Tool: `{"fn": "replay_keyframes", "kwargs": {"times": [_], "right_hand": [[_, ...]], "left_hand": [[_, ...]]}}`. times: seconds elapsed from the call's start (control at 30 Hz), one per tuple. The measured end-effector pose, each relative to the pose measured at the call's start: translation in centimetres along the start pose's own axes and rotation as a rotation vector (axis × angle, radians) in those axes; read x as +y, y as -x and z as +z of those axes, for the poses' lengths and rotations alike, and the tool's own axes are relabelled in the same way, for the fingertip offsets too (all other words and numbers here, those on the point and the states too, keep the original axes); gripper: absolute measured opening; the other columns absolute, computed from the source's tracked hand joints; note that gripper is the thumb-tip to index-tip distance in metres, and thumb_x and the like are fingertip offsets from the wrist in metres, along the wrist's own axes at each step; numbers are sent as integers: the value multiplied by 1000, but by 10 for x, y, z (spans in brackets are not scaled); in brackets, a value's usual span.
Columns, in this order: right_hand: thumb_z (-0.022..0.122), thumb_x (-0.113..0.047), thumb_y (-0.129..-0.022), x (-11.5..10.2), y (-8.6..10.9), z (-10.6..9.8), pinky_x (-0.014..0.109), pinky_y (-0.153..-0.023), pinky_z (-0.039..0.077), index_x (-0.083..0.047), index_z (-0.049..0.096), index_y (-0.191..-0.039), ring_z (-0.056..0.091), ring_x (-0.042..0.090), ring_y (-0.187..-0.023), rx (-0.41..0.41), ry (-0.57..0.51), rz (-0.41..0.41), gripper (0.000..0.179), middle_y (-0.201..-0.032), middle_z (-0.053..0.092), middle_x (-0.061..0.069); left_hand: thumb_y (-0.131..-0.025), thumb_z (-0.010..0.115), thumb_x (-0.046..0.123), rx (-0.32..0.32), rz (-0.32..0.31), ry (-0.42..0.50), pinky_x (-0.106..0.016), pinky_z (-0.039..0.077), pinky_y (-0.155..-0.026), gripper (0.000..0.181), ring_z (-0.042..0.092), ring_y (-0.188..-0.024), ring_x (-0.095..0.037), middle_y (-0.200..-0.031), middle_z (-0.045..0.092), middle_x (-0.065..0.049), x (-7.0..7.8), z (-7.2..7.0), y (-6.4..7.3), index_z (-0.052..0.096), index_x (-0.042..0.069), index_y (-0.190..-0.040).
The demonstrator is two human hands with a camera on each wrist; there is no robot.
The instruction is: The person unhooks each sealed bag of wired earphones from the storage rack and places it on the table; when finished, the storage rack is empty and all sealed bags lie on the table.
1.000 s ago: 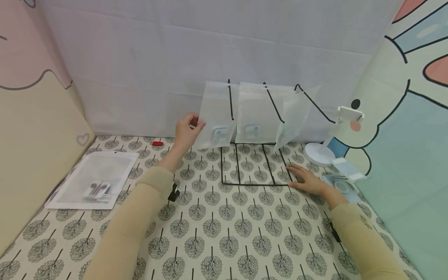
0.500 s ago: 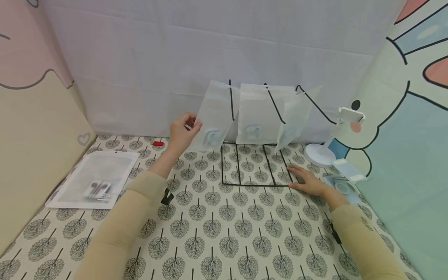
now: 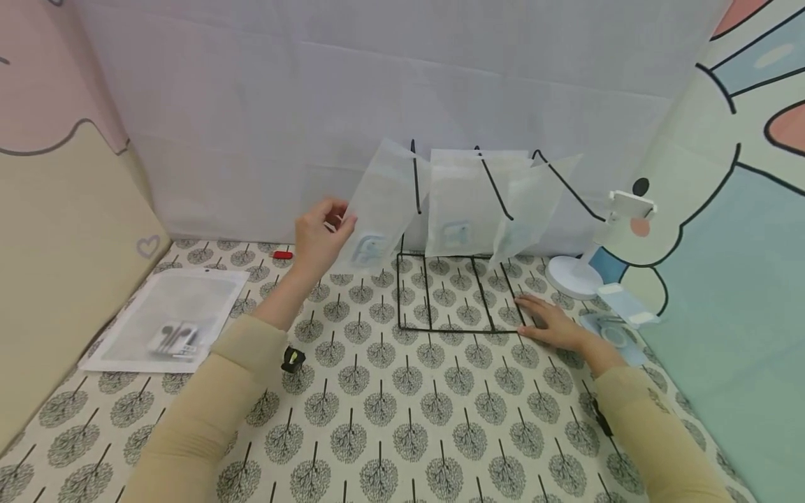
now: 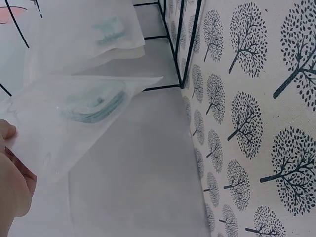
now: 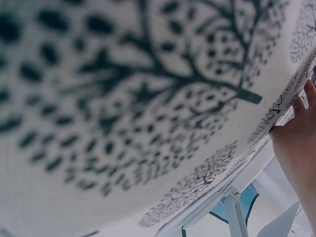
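Note:
My left hand (image 3: pixel 317 237) pinches the left edge of a frosted zip bag (image 3: pixel 383 188) between thumb and fingers. That bag hangs slanted at the leftmost prong of a black wire rack (image 3: pixel 415 328), and a pale blue coiled item (image 3: pixel 370 248) shows through near its bottom. In the left wrist view the bag (image 4: pixel 44 118) is stretched out from the hand (image 4: pixel 15 182). Down by the rack base's front right corner, my right hand (image 3: pixel 552 325) lies with relaxed fingers, fingertips at the wire; whether they press on it I cannot tell.
More frosted bags (image 3: pixel 462 202) hang on the rack's middle and right prongs. At left lie a frosted bag with earphones (image 3: pixel 163 300) and a red USB stick (image 3: pixel 282 255). A white phone stand (image 3: pixel 574 276) and a pale blue stand (image 3: pixel 619 325) stand at right.
My left hand has moved left and slightly toward me, drawing the bag's free edge along, so the bag now slants more. The right hand stays where it was.

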State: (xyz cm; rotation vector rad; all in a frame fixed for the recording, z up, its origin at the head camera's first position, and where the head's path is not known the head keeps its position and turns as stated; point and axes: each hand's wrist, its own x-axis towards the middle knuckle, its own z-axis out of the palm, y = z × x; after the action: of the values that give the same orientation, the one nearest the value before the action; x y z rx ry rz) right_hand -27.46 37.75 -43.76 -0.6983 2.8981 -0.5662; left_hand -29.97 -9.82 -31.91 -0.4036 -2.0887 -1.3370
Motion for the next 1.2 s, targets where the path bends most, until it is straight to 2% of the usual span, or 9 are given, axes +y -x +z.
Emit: {"fn": "replay_keyframes", "kwargs": {"times": [0.1, 0.27, 0.5, 0.73, 0.97, 1.2], "right_hand": [[60, -35, -92, -1, -1, -1, 77, -101, 8, -2, 30, -146, 19, 51, -136, 1, 4, -11, 70, -151, 20, 27], [60, -37, -91, -2, -3, -3, 77, -100, 10, -3, 31, -146, 20, 51, -135, -3, 16, -16, 70, -151, 21, 27], [60, -37, -92, -3, -3, -3, 76, -102, 9, -3, 30, -146, 18, 49, -137, -15, 8, 2, 71, -152, 20, 26], [59, -37, -92, -3, -3, -5, 75, -102, 9, -3, 30, -146, 18, 49, -137, -16, 1, 4, 71, -152, 20, 27], [60, -36, -92, -2, -2, -5, 76, -101, 10, -2, 30, -146, 19, 50, -136, -17, 12, -3, 71, -151, 21, 27], [60, -36, -91, -1, -2, -4, 76, -101, 11, -2, 31, -146, 19, 51, -136, -9, 13, -9, 71, -151, 21, 27]], "left_hand": [[-86, 67, 10, 12, 3, -12, -12, 47, -57, 19, 58, -69, -16, -85, 67, -12, 7, -5, 3, 64, -1, -101], [-84, 68, 6, 32, 46, -16, -11, 46, -56, 16, 58, -67, -16, -85, 67, -12, 17, -10, 8, 65, -1, -98], [-85, 67, 8, 8, 58, -40, -14, 46, -56, 13, 57, -67, -14, -84, 67, -9, 30, -18, 16, 65, 1, -97], [-84, 67, 7, 2, 99, -74, -12, 43, -52, 13, 57, -64, -13, -81, 67, -8, 41, -24, 21, 66, 1, -96], [-83, 68, 4, 8, 140, -58, -10, 45, -53, 11, 58, -62, -14, -77, 67, -8, 49, -28, 29, 66, 0, -93], [-82, 68, 4, -15, 113, -44, -12, 48, -54, 14, 57, -62, -13, -77, 67, -8, 60, -34, 35, 67, 1, -96]]}}
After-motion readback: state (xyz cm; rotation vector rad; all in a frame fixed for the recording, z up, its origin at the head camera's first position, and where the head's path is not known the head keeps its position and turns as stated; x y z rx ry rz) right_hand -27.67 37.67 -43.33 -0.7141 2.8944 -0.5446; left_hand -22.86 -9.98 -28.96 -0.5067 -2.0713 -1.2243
